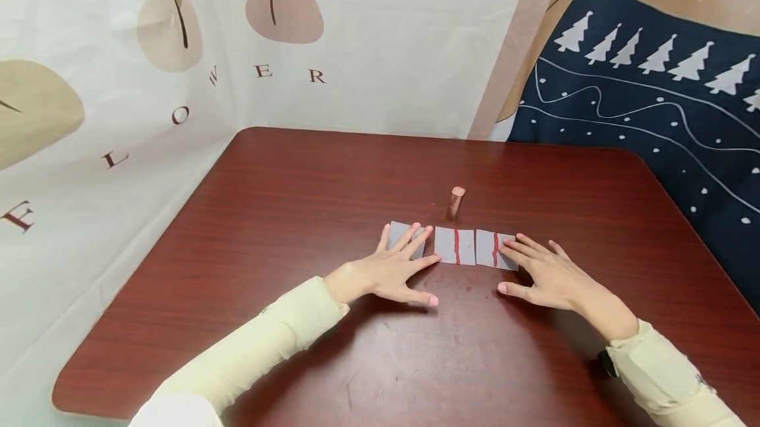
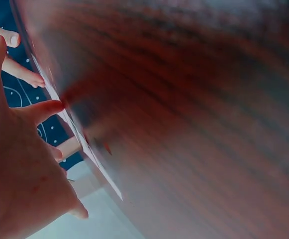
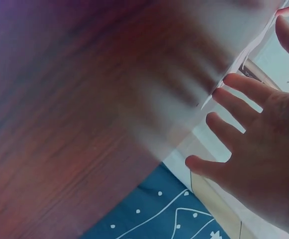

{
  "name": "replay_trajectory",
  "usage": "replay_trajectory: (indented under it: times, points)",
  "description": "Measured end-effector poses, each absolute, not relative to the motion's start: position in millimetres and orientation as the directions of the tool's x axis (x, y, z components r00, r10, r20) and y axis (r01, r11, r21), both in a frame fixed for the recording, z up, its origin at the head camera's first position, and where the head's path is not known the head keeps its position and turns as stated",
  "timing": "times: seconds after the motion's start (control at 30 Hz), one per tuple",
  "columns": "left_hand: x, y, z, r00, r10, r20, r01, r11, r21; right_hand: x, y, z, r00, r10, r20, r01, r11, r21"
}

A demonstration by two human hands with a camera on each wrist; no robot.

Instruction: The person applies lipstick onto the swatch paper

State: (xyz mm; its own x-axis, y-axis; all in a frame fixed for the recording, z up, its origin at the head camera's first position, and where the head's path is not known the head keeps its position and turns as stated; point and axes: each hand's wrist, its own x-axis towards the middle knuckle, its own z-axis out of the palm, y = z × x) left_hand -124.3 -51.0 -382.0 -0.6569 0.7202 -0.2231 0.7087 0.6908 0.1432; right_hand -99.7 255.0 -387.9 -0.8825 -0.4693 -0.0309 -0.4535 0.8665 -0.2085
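Three small pale paper pieces lie in a row on the table. My left hand, fingers spread, rests over the left paper piece and hides most of it; its index fingertip reaches the edge of the middle paper piece. That middle piece bears a wavy red line, as does the right paper piece. Fingertips of my right hand touch the right piece at its right side, the other fingers spread. Just behind the row stands a shiny copper-coloured tube, like a lipstick, near neither hand.
The dark red wood-grain table has rounded corners. A white cloth printed with flowers and letters hangs along its left and back. Navy cloth with white trees hangs at the right.
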Motion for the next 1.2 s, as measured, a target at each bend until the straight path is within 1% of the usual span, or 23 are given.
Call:
replay_trajectory:
  times: [0.2,0.37,0.7,0.83,0.9,1.03,1.2]
  points:
    - [-125,-53,-382,-0.666,0.712,-0.224,0.699,0.7,0.145,-102,255,-386,-0.872,-0.489,-0.015,-0.474,0.854,-0.214]
    - [-126,-51,-382,-0.658,0.724,-0.208,0.708,0.689,0.157,-103,252,-386,-0.871,-0.491,-0.002,-0.478,0.85,-0.223]
    - [-125,-48,-381,-0.651,0.727,-0.219,0.711,0.685,0.16,-103,250,-385,-0.874,-0.486,0.006,-0.473,0.847,-0.244]
    - [-125,-52,-380,-0.642,0.746,-0.175,0.717,0.666,0.207,-104,249,-385,-0.869,-0.494,0.037,-0.486,0.837,-0.25]
    - [-126,-57,-378,-0.65,0.745,-0.153,0.712,0.667,0.219,-104,249,-385,-0.866,-0.498,0.052,-0.494,0.832,-0.252]
    - [-127,-67,-374,-0.667,0.73,-0.148,0.703,0.682,0.201,-103,249,-384,-0.864,-0.501,0.056,-0.498,0.83,-0.251]
    - [-125,-58,-373,-0.621,0.765,-0.172,0.748,0.644,0.163,-102,247,-386,-0.868,-0.496,0.03,-0.487,0.835,-0.256]
